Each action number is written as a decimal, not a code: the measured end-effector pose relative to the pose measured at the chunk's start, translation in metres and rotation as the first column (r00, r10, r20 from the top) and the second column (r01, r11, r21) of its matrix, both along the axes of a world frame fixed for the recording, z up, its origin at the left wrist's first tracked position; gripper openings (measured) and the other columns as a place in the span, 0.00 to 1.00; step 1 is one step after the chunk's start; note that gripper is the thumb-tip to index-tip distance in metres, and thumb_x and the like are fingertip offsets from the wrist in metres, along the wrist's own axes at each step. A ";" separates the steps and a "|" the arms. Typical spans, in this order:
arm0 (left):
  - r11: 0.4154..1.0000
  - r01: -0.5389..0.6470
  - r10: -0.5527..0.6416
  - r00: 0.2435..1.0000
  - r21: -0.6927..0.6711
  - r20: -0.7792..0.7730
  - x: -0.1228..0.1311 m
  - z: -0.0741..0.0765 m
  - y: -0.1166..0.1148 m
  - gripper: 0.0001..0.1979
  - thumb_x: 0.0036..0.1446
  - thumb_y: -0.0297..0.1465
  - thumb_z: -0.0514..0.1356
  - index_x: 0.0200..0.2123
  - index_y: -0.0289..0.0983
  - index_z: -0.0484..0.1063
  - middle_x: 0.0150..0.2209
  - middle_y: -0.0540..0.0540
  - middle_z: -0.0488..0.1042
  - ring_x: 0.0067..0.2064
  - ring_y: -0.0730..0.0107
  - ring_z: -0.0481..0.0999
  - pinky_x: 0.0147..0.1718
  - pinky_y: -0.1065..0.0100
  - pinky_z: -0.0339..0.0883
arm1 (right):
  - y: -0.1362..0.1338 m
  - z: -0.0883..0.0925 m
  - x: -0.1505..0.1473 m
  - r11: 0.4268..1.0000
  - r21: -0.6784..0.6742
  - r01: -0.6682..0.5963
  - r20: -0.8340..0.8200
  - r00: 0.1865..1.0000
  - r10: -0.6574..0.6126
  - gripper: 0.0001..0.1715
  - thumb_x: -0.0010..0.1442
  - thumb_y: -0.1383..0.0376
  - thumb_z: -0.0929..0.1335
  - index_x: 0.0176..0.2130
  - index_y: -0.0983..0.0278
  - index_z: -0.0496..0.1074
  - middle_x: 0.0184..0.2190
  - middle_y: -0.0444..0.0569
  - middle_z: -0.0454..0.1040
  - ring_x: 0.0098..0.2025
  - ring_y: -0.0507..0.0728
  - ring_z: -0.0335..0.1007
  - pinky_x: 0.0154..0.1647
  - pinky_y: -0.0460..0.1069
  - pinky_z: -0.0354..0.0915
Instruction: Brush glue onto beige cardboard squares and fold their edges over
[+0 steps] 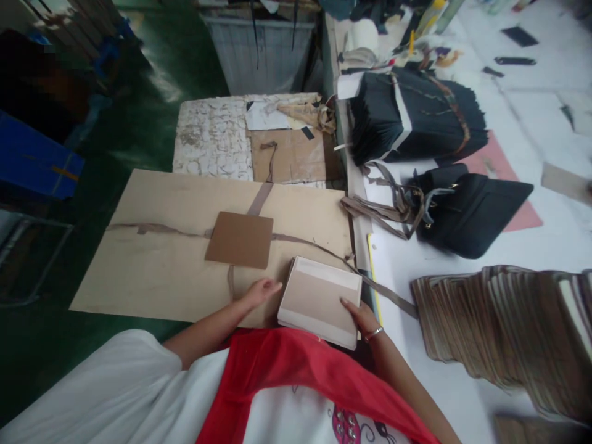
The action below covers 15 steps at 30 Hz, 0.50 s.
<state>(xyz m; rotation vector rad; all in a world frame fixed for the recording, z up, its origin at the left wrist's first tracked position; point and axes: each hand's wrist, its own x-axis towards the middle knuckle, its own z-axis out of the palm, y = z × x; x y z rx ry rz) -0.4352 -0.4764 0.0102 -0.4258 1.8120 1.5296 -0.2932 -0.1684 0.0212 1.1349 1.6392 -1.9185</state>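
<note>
My right hand (363, 316) grips the right edge of a stack of flat beige and white panels (319, 296), thumb on top and the other fingers out of sight below. This stack sits close to my body at the board's near right corner. Just left of the stack, my left hand (263, 292) is closed with fingers together, and nothing shows in it. A single brown panel (240, 240) lies farther forward on the wooden board (161, 271), over the place where brown straps (176, 230) cross.
On the white table (398, 345) to the right stand a long row of brown panels (509, 314), a black bag-like piece (476, 213) and a tied black bundle (420, 117). Loose straps (383, 213) hang over its edge. A grey bin (263, 55) stands beyond the board.
</note>
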 end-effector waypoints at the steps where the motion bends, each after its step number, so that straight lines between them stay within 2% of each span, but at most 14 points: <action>1: 0.999 0.027 -0.028 1.000 0.046 0.014 0.013 0.001 0.017 0.18 0.37 0.38 0.70 0.31 0.35 0.73 0.33 0.43 0.76 0.39 0.59 0.74 0.40 0.65 0.66 | 0.000 0.001 0.000 1.000 -0.004 -0.001 0.004 1.000 0.001 0.37 0.45 0.51 0.73 0.49 0.69 0.67 0.46 0.58 0.73 0.45 0.64 0.72 0.45 0.55 0.70; 3: 0.992 0.024 -0.032 0.998 0.127 0.062 0.028 0.004 0.043 0.23 0.38 0.41 0.69 0.37 0.35 0.72 0.35 0.41 0.76 0.39 0.59 0.75 0.39 0.64 0.67 | 0.000 0.003 0.000 1.000 -0.005 0.002 0.010 1.000 -0.002 0.37 0.45 0.51 0.73 0.49 0.69 0.67 0.45 0.58 0.74 0.46 0.64 0.72 0.44 0.55 0.70; 6: 0.979 -0.080 0.043 0.980 0.186 0.195 0.028 0.010 0.062 0.31 0.36 0.43 0.70 0.43 0.34 0.69 0.36 0.39 0.76 0.37 0.58 0.76 0.37 0.62 0.68 | 0.000 0.003 0.000 0.999 -0.032 0.021 0.011 1.000 -0.020 0.38 0.44 0.51 0.73 0.49 0.69 0.67 0.44 0.59 0.74 0.45 0.64 0.72 0.44 0.56 0.70; 11: 0.960 -0.155 0.082 0.951 0.232 0.298 0.020 0.020 0.062 0.35 0.34 0.43 0.71 0.43 0.30 0.69 0.34 0.38 0.76 0.34 0.59 0.76 0.33 0.63 0.69 | 0.001 0.013 0.002 0.997 -0.066 0.033 0.058 0.998 -0.029 0.42 0.43 0.50 0.73 0.51 0.71 0.65 0.42 0.61 0.75 0.42 0.65 0.74 0.43 0.57 0.70; 15: 0.977 -0.117 0.073 0.969 0.180 0.238 0.013 0.030 0.056 0.33 0.33 0.44 0.70 0.39 0.28 0.70 0.34 0.37 0.76 0.33 0.59 0.76 0.30 0.64 0.68 | -0.001 0.041 -0.010 1.000 -0.015 -0.017 0.056 0.998 0.018 0.41 0.45 0.49 0.72 0.53 0.68 0.65 0.43 0.59 0.75 0.41 0.65 0.74 0.39 0.57 0.72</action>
